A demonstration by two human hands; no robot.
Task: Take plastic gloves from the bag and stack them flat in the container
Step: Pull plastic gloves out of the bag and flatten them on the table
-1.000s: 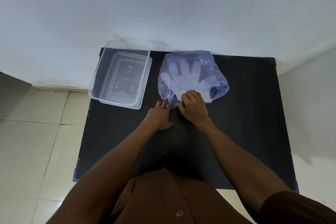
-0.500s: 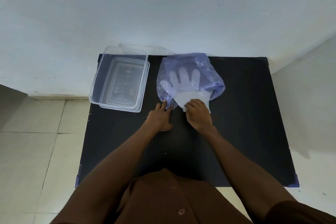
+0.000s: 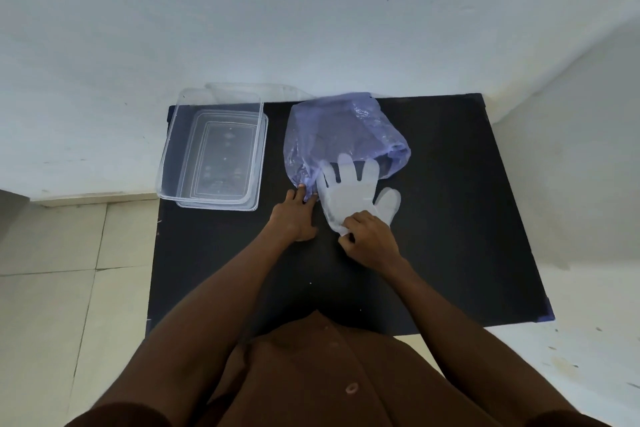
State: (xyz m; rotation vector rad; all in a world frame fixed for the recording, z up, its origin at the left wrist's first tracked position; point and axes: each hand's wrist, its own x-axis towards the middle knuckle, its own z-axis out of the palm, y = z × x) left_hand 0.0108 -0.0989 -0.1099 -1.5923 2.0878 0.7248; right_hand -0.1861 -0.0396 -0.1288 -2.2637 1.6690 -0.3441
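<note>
Head view looks down on a black table [image 3: 450, 218] set against a pale wall, with a person's two bare forearms reaching forward from brown sleeves. At the table's far left stands a clear plastic container [image 3: 213, 149], open and seemingly with nothing in it, resting on what looks like its own lid. Just right of it lies a crumpled blue-violet plastic bag [image 3: 332, 135], its mouth turned toward the person. A translucent plastic glove [image 3: 349, 194] lies flat on the table, fingers spread and pointing away; the fingertips overlap the bag's mouth while the palm, thumb and cuff lie clear of it. The right hand [image 3: 369, 241] pinches the glove's cuff edge between thumb and fingers. The left hand [image 3: 294, 217] rests palm down beside it, fingers extended, their tips pressing the near edge of the bag against the table. Glove and container sit well apart
</note>
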